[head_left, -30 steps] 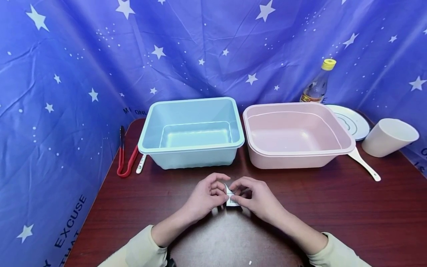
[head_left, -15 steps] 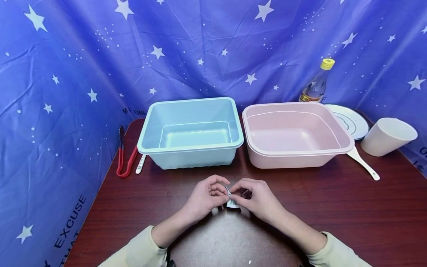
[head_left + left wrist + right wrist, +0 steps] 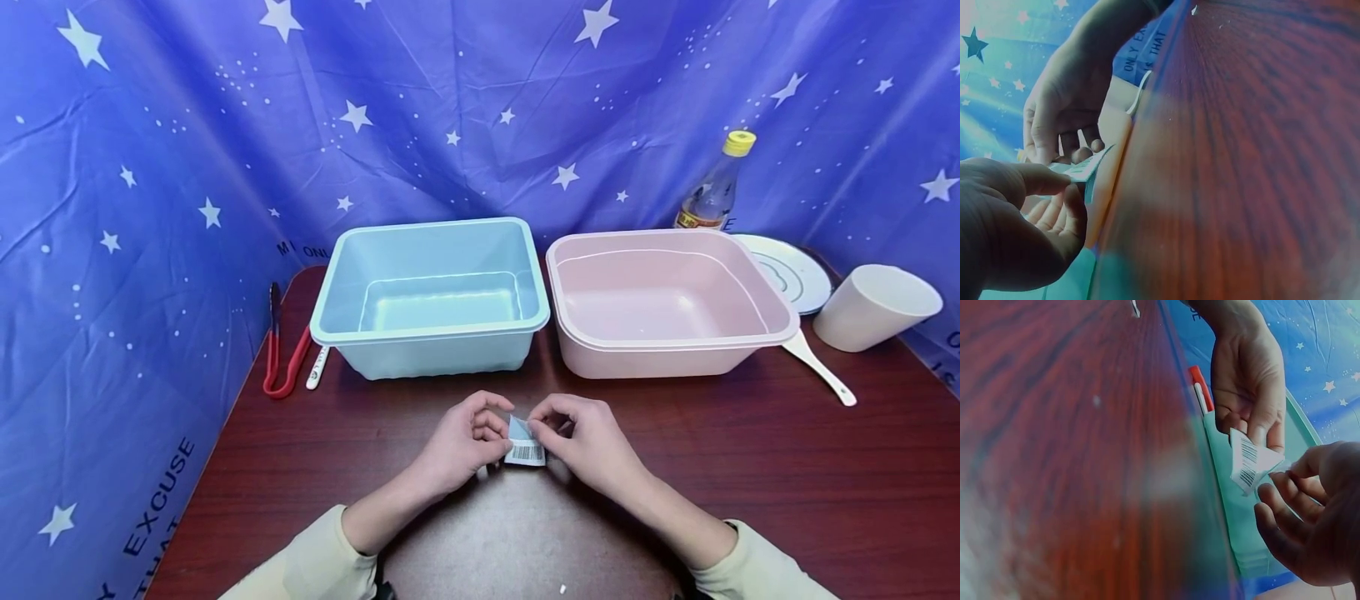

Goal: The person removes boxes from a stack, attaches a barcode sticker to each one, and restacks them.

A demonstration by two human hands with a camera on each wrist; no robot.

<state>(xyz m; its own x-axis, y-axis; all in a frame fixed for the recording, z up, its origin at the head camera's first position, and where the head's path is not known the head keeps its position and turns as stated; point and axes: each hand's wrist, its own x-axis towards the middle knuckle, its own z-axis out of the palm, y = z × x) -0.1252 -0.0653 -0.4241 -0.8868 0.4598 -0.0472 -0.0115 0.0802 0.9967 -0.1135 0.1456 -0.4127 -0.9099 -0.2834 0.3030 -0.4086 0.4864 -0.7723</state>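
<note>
A small white barcode label (image 3: 527, 453) is held above the table, just in front of the two basins. Its upper part looks grey-blue and folded or peeled over in the head view. My left hand (image 3: 453, 442) pinches the label's left edge between thumb and index finger, the other fingers curled below. With thumb and index fingertips, my right hand (image 3: 588, 440) pinches the upper right corner. The right wrist view shows the barcode side of the label (image 3: 1247, 464) and a pale corner at the right fingertips. From the left wrist, the label (image 3: 1090, 166) appears nearly edge-on.
Behind the hands stand a light blue basin (image 3: 442, 357) and a pink basin (image 3: 660, 362). Red tongs (image 3: 279, 387) and a white handle (image 3: 318, 368) lie left. At right are a yellow-capped bottle (image 3: 708, 196), a plate (image 3: 802, 279), a cup (image 3: 862, 312) and a white spoon-like handle (image 3: 823, 375).
My right hand has shifted slightly right, away from the left, with the label's corner. More of the label and its barcode shows between the hands. My left hand has stayed nearly in place.
</note>
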